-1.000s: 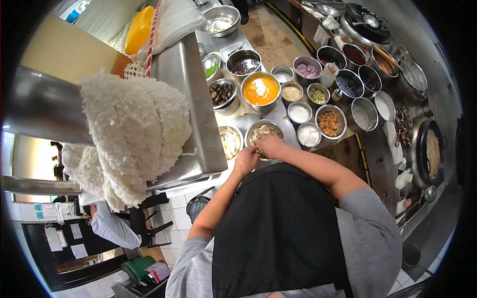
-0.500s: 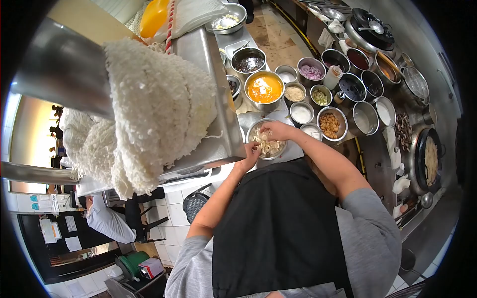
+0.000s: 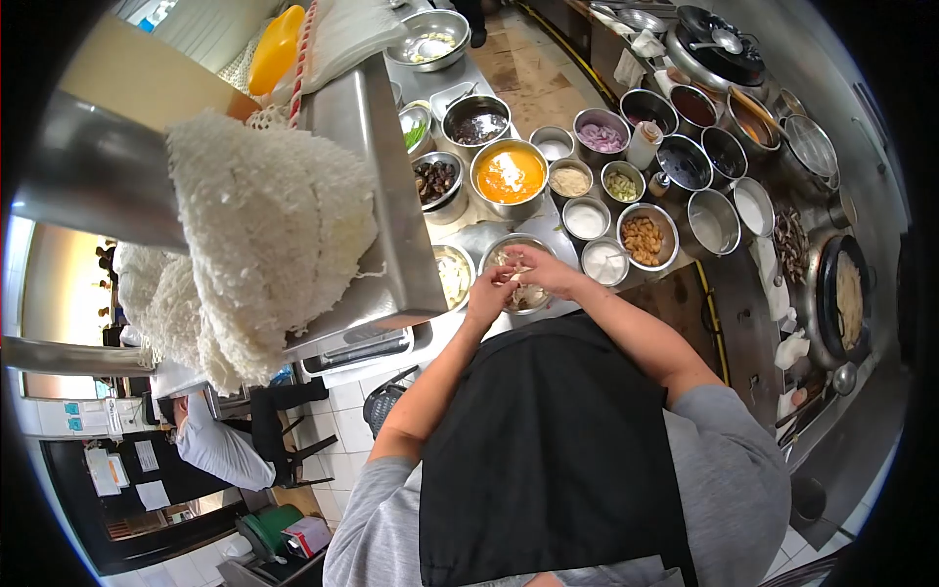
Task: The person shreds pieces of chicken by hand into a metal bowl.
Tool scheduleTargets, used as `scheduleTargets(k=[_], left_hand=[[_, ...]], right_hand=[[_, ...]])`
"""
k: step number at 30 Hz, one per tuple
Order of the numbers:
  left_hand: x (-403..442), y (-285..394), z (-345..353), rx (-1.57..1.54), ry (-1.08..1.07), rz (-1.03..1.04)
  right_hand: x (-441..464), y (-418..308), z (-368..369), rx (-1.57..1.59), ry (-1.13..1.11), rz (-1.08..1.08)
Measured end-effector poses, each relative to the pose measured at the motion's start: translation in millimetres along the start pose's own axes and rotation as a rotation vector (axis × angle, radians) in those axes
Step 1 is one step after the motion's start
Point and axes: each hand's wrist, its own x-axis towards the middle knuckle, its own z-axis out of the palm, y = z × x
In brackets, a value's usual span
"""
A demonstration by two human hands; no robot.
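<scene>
Both my hands are over a steel bowl [image 3: 529, 310] of pale, thin-cut pieces [image 3: 529, 296] whose kind I cannot make out. My left hand [image 3: 491, 293] is at the bowl's left side, its fingers curled inward. Reaching in from the right, my right hand [image 3: 544, 273] has its fingers bent toward the left one. The fingertips of the two hands meet above the bowl, closed around a small pale piece that they partly hide. Just left of the bowl sits a second bowl [image 3: 471, 300] with similar pale pieces.
Behind the bowl stands a pot of orange liquid [image 3: 510, 172]. Fried brown chunks [image 3: 643, 241], white powder [image 3: 587, 219] and sliced purple onion [image 3: 601, 138] fill containers to the right. A steel shelf [image 3: 391, 176] with white cloth [image 3: 279, 225] juts in at left. A wok [image 3: 843, 303] stands far right.
The view has shifted, bringing the second bowl of pale pieces and a bowl of dark pieces into sight at left. My hands have come closer together, from inside the bowl to above it.
</scene>
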Motion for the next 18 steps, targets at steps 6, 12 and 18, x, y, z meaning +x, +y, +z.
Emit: scheduleTargets(k=[6, 12, 18], left_hand=[[-1.2, 11.8, 4.2, 0.16, 0.017, 0.015], [-2.7, 6.4, -5.0, -0.17, 0.062, -0.016], [-5.2, 9.5, -0.7, -0.358, 0.085, -0.055]], right_hand=[[-3.5, 2.0, 2.3, 0.045, 0.08, -0.038], [-7.7, -2.8, 1.0, -0.584, 0.218, -0.11], [-14.3, -13.9, 13.0, -0.801, 0.272, -0.183]])
